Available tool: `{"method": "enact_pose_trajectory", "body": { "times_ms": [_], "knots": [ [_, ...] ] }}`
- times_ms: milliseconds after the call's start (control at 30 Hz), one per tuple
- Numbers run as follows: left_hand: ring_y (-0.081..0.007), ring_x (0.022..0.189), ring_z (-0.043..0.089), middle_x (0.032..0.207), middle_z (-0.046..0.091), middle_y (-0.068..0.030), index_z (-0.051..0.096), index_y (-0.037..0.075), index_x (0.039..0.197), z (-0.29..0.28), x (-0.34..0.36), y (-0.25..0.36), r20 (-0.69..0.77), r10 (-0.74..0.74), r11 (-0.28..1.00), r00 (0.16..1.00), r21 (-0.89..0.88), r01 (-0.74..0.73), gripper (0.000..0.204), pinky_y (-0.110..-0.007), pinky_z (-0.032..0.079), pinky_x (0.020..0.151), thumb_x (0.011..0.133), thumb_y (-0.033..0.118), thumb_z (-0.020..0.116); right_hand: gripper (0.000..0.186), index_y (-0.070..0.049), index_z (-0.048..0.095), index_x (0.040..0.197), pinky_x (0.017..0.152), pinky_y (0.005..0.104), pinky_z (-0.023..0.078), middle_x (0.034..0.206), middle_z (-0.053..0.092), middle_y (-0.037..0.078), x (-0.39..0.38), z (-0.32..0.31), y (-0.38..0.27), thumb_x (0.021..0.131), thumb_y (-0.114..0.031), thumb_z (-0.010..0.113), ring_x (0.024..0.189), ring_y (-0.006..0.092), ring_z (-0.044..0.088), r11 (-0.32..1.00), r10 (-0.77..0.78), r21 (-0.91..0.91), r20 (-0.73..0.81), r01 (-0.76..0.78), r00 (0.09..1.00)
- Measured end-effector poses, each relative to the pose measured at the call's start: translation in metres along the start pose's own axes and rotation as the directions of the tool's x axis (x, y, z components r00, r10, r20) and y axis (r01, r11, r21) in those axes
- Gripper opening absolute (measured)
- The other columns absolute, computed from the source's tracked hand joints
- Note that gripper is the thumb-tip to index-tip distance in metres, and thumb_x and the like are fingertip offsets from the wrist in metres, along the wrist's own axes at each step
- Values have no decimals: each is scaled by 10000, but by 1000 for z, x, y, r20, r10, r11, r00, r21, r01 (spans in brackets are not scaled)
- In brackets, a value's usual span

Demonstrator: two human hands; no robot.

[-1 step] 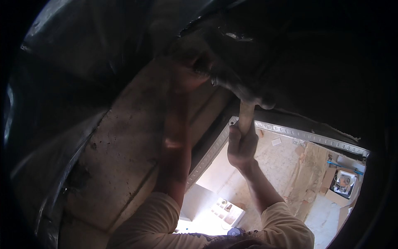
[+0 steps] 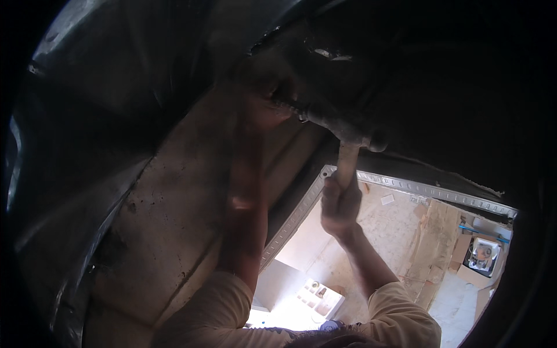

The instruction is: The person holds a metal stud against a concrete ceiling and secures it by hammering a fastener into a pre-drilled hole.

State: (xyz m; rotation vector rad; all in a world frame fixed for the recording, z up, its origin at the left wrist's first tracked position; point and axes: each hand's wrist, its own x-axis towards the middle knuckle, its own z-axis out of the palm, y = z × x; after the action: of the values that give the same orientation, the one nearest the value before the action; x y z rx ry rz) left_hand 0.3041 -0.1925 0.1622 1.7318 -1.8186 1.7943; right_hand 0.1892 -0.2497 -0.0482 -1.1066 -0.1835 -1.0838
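A hammer (image 2: 348,158) with a pale wooden handle and a dark metal head (image 2: 342,132) is gripped low on its handle by my right hand (image 2: 341,204), fingers wrapped round it. The handle stands nearly upright in view, and the head reaches leftward toward my left hand (image 2: 262,107). That hand is raised in deep shadow against the surface, its fingers curled. At its fingers shows a dark, ridged, rod-like piece (image 2: 288,106), close to the hammer head's left end. The gloom hides its exact kind and most of my left fingers.
A perforated metal edge strip (image 2: 429,187) frames a bright opening. Through it show a floor far below, an open carton (image 2: 466,271) with a device, and a white compartmented box (image 2: 331,303). Dark shiny sheeting (image 2: 75,203) hangs at left beside a dusty pale panel (image 2: 168,214).
The hammer and my right hand have shifted slightly to the right, so the head sits a little farther from my left hand. My left hand has barely moved.
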Motion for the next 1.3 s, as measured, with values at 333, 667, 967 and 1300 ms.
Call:
{"method": "enact_pose_trajectory", "body": {
  "times_ms": [333, 667, 967, 1300],
  "knots": [
    [-243, 552, 582, 610, 561, -63, 599, 79, 657, -7, -34, -25, -44, -102, 995, 994, -14, 101, 184, -409, 454, 728, 566, 143, 747, 267, -39, 495, 1021, 521, 273, 458, 667, 515, 36, -10, -34, -36, 878, -236, 603, 555, 157, 509, 743, -80, 670, 95, -4, 992],
    [-255, 539, 537, 590, 506, -57, 547, 85, 642, -11, -6, -1, -11, -64, 994, 998, -86, 62, 175, -387, 466, 681, 590, 113, 712, 283, -32, 487, 911, 446, 320, 397, 591, 436, 45, -11, -32, -34, 908, -310, 545, 476, 157, 418, 698, -179, 692, -80, 184, 981],
    [-248, 551, 494, 583, 460, -45, 525, 80, 628, -10, -25, -7, 90, -464, 805, 881, -372, 462, 221, -386, 412, 594, 583, 131, 736, 275, 11, 473, 1028, 490, 269, 438, 626, 543, 65, -18, -32, -2, 918, -228, 552, 493, 148, 509, 876, -33, 482, 17, 21, 999],
    [-251, 573, 517, 629, 509, -58, 538, 66, 692, -7, -13, -16, 36, -130, 974, 991, -180, 134, 217, -373, 425, 562, 588, 73, 728, 287, 55, 480, 989, 417, 311, 424, 595, 564, 98, 2, -10, -16, 884, -190, 589, 463, 207, 575, 997, -79, 22, 105, 77, 991]
  ]
}}
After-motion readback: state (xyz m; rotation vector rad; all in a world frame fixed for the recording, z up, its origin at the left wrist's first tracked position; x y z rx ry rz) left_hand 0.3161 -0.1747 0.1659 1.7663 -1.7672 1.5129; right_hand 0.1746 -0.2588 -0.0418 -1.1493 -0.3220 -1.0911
